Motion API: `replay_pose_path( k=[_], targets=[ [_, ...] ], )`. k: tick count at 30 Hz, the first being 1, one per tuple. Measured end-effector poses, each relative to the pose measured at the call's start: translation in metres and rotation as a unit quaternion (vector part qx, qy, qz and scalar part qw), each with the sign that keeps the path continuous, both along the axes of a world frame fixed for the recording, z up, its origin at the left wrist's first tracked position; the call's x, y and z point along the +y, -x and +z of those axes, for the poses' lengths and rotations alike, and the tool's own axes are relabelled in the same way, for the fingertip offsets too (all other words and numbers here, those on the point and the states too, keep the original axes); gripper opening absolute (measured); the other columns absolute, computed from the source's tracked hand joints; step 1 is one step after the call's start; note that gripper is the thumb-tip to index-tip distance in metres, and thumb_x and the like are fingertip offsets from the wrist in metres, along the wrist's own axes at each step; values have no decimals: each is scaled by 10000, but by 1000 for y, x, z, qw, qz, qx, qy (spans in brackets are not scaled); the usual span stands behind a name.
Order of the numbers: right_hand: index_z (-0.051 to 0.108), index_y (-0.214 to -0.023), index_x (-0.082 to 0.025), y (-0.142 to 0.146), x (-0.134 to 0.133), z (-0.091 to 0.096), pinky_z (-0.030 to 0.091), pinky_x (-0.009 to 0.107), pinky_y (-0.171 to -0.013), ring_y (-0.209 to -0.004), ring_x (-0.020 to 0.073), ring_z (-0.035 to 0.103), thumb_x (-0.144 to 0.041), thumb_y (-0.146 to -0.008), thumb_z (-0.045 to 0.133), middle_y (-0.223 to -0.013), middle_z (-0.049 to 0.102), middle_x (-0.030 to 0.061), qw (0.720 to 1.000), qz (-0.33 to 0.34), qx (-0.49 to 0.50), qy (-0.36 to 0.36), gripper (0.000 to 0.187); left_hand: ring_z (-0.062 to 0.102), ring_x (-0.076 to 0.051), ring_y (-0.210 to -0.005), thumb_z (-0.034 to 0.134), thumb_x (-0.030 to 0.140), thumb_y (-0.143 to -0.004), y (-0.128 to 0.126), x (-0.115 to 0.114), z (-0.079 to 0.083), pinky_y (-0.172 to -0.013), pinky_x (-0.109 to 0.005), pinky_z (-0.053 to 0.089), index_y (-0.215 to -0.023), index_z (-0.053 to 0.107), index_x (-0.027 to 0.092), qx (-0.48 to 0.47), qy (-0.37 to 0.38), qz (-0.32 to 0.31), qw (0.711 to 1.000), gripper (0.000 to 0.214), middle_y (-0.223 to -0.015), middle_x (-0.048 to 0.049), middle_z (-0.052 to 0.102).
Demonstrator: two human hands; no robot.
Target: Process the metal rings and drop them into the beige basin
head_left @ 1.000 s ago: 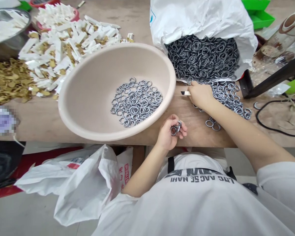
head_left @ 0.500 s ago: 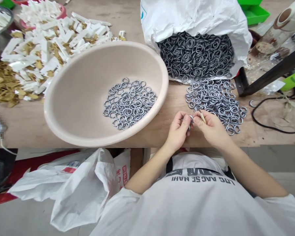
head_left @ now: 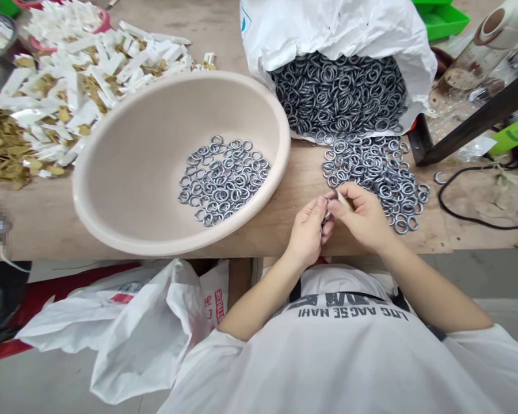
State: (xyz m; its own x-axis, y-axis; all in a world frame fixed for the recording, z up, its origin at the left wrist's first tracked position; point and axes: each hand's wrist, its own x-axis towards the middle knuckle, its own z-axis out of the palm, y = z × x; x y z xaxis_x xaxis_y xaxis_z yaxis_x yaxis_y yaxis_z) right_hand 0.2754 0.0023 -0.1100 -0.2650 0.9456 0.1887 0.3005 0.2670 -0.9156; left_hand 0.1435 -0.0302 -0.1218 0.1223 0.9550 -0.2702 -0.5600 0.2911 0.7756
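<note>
A metal ring (head_left: 327,216) is pinched just right of the frame's centre, over the bench's (head_left: 267,233) near edge; it is gripped by the closed left hand (head_left: 307,233); a pale strip (head_left: 341,197) is gripped by the closed right hand (head_left: 365,218); strip and ring seem to be being joined; fine fingertip alignment is judged needful next; loose rings (head_left: 371,167) lie just beyond, a bowl (head_left: 125,172) further left.

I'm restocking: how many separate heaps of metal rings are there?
3: one batch in the beige basin, one mass in the white bag, one spread on the table before it. The left hand and right hand pinch a few rings, mostly hidden.
</note>
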Motion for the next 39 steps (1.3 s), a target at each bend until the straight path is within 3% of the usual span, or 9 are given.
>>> replay_pose_path(
  k=[9, 14, 20, 22, 26, 30, 33, 35, 39],
  targets=[
    [586, -801, -215, -7, -26, 11, 373, 306, -681, -745, 175, 548, -489, -1013, 469, -770, 610, 38, 961, 27, -238, -139, 365, 280, -28, -374, 724, 596, -805, -1, -2, 11, -347, -142, 206, -748, 466, 190, -35, 63, 19, 997, 484, -503, 95, 374],
    [597, -790, -214, -6, -25, 8, 351, 303, -664, -737, 171, 554, -488, -1016, 467, -765, 633, 37, 958, 26, -247, -145, 379, 262, -24, -364, 726, 599, -802, -1, -2, 11, -345, -141, 197, -741, 446, 192, -41, 59, 5, 997, 498, -487, 104, 356],
    [602, -760, -212, -4, -21, 2, 348, 298, -654, -698, 160, 558, -461, -1030, 462, -730, 635, 21, 978, 47, -188, -80, 392, 261, -26, -356, 736, 535, -827, 5, 0, 3, -354, -137, 202, -754, 422, 199, -75, 58, -29, 995, 466, -485, 110, 353],
    [570, -732, -216, -7, -11, 0, 337, 303, -641, -684, 167, 543, -497, -1018, 468, -711, 613, 20, 979, 19, -189, -68, 414, 256, -28, -350, 732, 543, -828, 8, -4, 2, -355, -140, 198, -759, 422, 201, -81, 65, -37, 994, 467, -483, 111, 351],
    [504, -698, -232, -14, 5, 3, 296, 310, -598, -595, 165, 462, -548, -1020, 422, -622, 514, -3, 970, -134, -194, -57, 458, 259, -33, -356, 702, 580, -841, 11, -16, 3, -354, -148, 212, -744, 437, 196, -83, 59, -82, 991, 477, -484, 96, 368],
    [625, -932, -225, 0, 0, 11, 376, 297, -664, -731, 172, 561, -533, -940, 598, -820, 637, 17, 984, 4, -164, -69, 310, 269, -32, -387, 738, 541, -821, 16, -17, 2, -373, -134, 230, -779, 459, 196, -72, 63, -26, 995, 445, -510, 100, 362],
    [644, -885, -211, 10, 8, 11, 373, 285, -636, -695, 163, 561, -517, -934, 613, -774, 636, 7, 982, 44, -178, -47, 311, 296, -37, -394, 724, 510, -843, 22, -14, -1, -383, -141, 247, -786, 468, 196, -62, 57, -23, 996, 409, -520, 95, 384],
    [656, -846, -203, 9, 23, 8, 351, 292, -624, -706, 182, 570, -515, -942, 599, -782, 647, 28, 965, 1, -256, -65, 332, 340, -45, -393, 679, 525, -877, 28, -13, -2, -387, -154, 266, -767, 464, 193, -54, 46, -32, 997, 411, -525, 80, 425],
    [711, -989, -188, 2, 54, 0, 328, 322, -625, -810, 260, 629, -422, -913, 641, -1033, 695, 130, 873, -36, -473, -111, 255, 448, -59, -432, 680, 489, -885, 40, -10, -2, -412, -169, 338, -888, 605, 165, -20, 16, -14, 1000, 332, -604, 29, 578]
  ],
)
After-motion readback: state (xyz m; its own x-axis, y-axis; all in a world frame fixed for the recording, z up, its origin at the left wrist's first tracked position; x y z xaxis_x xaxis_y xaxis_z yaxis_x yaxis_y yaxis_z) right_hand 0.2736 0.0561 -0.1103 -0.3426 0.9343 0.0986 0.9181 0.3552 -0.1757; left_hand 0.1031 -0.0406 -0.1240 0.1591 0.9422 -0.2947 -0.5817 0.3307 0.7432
